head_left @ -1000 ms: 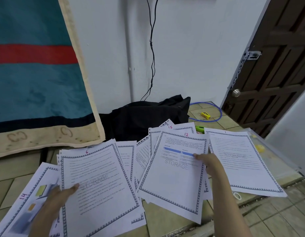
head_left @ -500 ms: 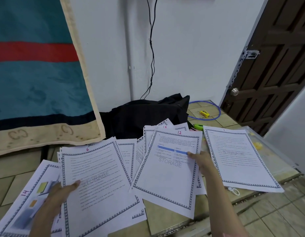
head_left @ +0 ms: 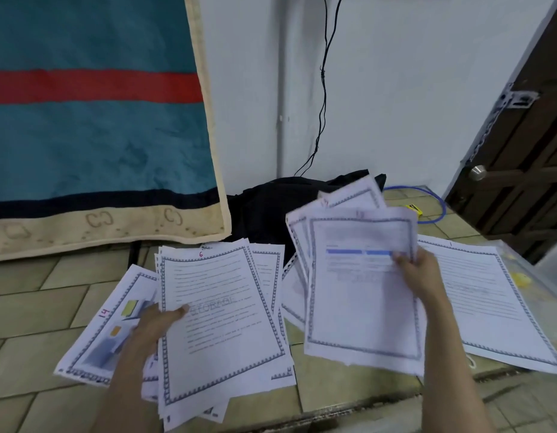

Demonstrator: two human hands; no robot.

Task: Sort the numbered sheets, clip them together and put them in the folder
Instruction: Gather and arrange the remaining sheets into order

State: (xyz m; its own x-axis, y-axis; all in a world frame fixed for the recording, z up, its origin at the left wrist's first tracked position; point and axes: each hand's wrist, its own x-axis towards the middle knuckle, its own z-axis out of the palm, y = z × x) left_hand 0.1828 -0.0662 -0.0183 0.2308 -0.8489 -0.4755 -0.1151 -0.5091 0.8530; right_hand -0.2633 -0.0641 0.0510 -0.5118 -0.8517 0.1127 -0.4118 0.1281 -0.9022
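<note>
Two hands grip paper: the left hand [head_left: 152, 326] pinches the stack topped by sheet 6 [head_left: 221, 320], the right hand [head_left: 416, 273] clasps a raised, blurred bundle of sheets [head_left: 358, 295]

Home interior, tiled floor [head_left: 37, 295], hung blanket [head_left: 93, 126], wooden door [head_left: 527, 157]

Handwritten pink "6" atop the front sheet [head_left: 221, 320] — "STORAGE" watermark across it, "14" on the picture sheet [head_left: 105, 326]

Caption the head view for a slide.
Left hand pins sheet 6; right hand lifts a blurred sheaf beside sheet 1.
</note>
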